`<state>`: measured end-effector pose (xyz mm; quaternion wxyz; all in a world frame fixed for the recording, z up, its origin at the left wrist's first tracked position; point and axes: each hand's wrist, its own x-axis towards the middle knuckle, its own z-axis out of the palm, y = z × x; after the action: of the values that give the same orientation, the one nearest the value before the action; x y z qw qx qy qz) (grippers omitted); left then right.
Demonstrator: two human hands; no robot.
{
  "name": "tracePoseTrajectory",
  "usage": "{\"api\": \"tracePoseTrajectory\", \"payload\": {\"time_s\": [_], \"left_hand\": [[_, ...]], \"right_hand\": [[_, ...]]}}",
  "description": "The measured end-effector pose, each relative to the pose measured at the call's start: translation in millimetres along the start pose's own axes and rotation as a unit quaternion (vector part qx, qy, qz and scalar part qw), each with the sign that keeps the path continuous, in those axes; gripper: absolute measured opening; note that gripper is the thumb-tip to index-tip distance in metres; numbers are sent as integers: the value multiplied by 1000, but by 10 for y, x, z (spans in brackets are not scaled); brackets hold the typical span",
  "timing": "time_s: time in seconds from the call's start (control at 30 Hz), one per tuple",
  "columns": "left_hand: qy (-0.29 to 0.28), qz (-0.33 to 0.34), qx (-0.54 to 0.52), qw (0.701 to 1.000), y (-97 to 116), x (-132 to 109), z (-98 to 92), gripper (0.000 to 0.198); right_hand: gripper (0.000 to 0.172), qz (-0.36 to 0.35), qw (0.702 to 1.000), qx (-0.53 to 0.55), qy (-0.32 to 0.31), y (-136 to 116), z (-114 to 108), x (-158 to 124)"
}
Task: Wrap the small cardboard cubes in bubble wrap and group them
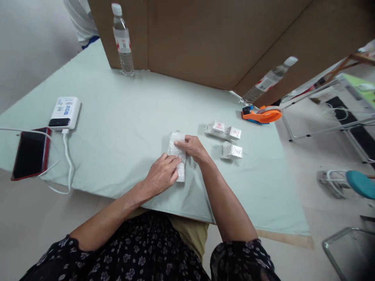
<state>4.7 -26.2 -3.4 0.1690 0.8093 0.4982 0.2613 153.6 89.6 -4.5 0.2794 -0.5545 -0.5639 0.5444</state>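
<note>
A narrow bubble-wrap bundle (181,176) lies on the pale green tablecloth in front of me; whatever it encloses is hidden. My right hand (193,147) grips its right side near the far end, the thumb lying over the top. Across the middle of the wrap, my left hand (164,171) has its fingers curled and pressed onto it from the left. To the right stand small silvery wrapped boxes: one box (218,126) with a red mark, another box (233,133) close by it, and a third box (232,150) nearer to me.
An orange tape dispenser (262,114) lies at the right edge. Water bottles (124,50) (265,82) stand before a tall cardboard panel (190,43). A white power bank (65,113), its cable and a red-cased phone (31,153) lie left. A teal stool (361,183) stands right.
</note>
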Motion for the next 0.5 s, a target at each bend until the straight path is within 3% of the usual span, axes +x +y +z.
{"api": "tracePoseTrajectory", "payload": {"time_s": [0.1, 0.2, 0.37, 0.5], "left_hand": [[0, -6, -11, 1000, -10, -2, 13, 34], [18, -27, -25, 999, -22, -8, 36, 29], [95, -102, -43, 989, -45, -34, 92, 19], [143, -150, -75, 976, -62, -61, 126, 35]], "right_hand": [[33, -23, 999, 47, -13, -28, 55, 26], [31, -77, 995, 70, -5, -53, 47, -119], [27, -184, 983, -6, 7, -147, 0, -536], [25, -243, 967, -75, 4, -95, 26, -847]]}}
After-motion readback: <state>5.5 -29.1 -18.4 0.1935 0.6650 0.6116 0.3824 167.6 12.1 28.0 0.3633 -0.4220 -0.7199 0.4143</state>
